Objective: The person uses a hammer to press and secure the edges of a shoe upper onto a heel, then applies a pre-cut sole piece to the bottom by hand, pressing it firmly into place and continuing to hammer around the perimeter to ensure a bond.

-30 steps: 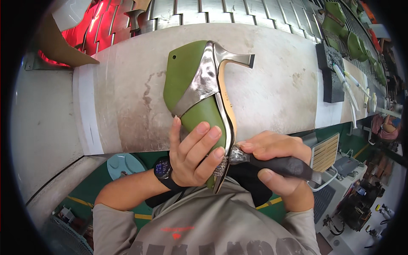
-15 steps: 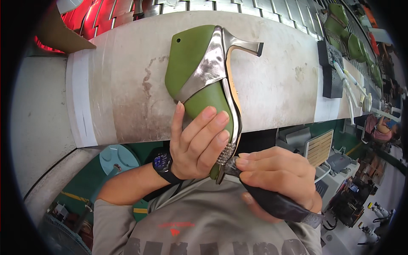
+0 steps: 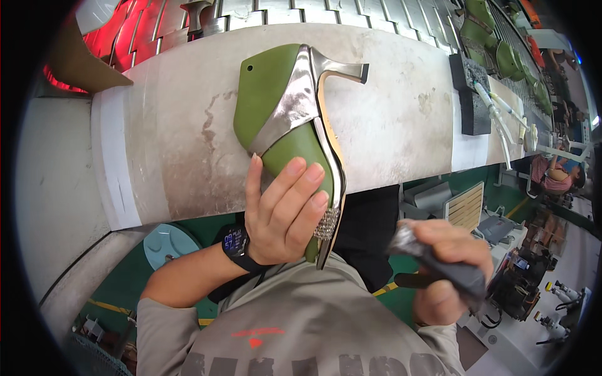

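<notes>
A silver heeled shoe (image 3: 295, 100) is fitted on a green shoe last (image 3: 265, 94). It lies on its side, heel to the far right and toe toward me, past the bench's near edge. My left hand (image 3: 282, 210) is closed around its front half, fingers over the green last. A band of sparkling stones (image 3: 326, 224) crosses the shoe near the toe, just beside those fingers. My right hand (image 3: 454, 263) is off to the right, apart from the shoe. It grips a dark, wrapped tool (image 3: 442, 260) whose exact kind is blurred by motion.
The pale, stained bench (image 3: 395, 113) runs across in front of me. A black block (image 3: 470, 100) with white-handled brushes stands at its right. Behind is a metal slat conveyor (image 3: 269, 12), with more green lasts (image 3: 505, 59) at far right. A blue round stool seat (image 3: 169, 246) is lower left.
My right hand has pulled away from the toe to the right with the dark tool. My left hand keeps its hold; the shoe sits slightly further left in view.
</notes>
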`<state>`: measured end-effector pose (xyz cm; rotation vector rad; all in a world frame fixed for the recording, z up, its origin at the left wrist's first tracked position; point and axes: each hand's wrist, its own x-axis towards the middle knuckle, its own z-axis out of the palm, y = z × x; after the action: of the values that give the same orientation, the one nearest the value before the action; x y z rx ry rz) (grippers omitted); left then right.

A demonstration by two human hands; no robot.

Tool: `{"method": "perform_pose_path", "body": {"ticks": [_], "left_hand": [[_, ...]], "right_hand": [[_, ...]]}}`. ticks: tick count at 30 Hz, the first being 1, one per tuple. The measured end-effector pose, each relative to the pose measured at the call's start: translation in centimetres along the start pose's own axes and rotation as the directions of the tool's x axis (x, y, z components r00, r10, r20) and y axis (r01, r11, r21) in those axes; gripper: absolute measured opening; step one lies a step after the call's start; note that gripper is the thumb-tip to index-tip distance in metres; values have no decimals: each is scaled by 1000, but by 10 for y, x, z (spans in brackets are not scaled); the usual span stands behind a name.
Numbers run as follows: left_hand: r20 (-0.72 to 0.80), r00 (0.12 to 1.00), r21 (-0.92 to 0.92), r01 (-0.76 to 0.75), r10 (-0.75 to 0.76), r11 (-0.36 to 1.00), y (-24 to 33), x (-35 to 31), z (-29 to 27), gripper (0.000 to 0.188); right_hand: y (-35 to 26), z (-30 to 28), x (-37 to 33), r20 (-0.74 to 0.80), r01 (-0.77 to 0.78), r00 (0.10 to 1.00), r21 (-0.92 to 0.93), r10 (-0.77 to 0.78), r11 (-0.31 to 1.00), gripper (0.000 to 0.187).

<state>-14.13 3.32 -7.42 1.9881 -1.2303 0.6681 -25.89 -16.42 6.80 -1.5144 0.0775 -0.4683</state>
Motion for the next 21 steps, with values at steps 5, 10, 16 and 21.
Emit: {"method": "perform_pose_path", "body": {"ticks": [5, 10, 16, 21], "left_hand": [[-147, 985, -65, 82, -91, 994, 1, 2, 15, 29], [-85, 989, -96, 109, -117, 989, 8, 1, 9, 31], [-100, 981, -79, 160, -168, 984, 16, -3, 17, 31], [-115, 978, -66, 168, -175, 984, 15, -6, 15, 30]], "right_hand": [[24, 3, 33, 261, -115, 949, -239, 178, 964, 35], [18, -8, 65, 250, -340, 887, -217, 389, 915, 32], [18, -6, 125, 187, -671, 671, -260, 718, 695, 27], [30, 7, 151, 213, -694, 602, -337, 769, 636, 29]]}}
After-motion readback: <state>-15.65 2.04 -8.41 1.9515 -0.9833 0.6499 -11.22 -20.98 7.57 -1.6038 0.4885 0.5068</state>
